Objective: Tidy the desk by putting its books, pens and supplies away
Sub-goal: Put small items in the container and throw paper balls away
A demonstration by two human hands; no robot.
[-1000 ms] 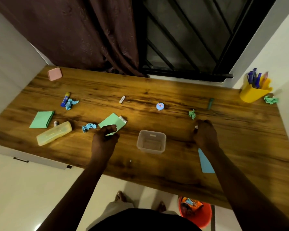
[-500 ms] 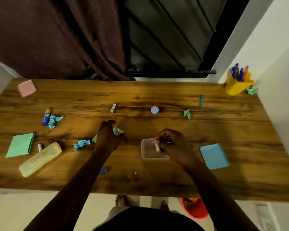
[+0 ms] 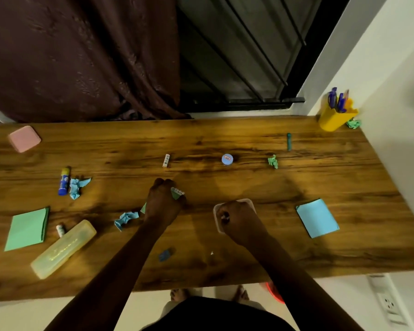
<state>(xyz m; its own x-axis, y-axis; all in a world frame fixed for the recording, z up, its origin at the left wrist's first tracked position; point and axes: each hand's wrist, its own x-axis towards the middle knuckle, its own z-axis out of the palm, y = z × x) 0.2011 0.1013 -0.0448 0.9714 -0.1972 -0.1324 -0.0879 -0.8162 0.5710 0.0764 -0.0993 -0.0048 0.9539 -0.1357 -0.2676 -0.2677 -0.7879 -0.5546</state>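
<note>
Now that right grip (image 3: 237, 219), pinching a white bit (image 3: 225, 217), has swung over the clear tub (image 3: 245, 201), drop-off looks next, w/ left grip (image 3: 164, 201) clutching green paper (image 3: 176, 194).

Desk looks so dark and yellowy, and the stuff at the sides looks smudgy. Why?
Head view: the light is dim and warm, so the desk looks yellow-brown, with soft shadows around the left hand and right hand; the pencil case and wall socket near the edges look slightly blurred.
</note>
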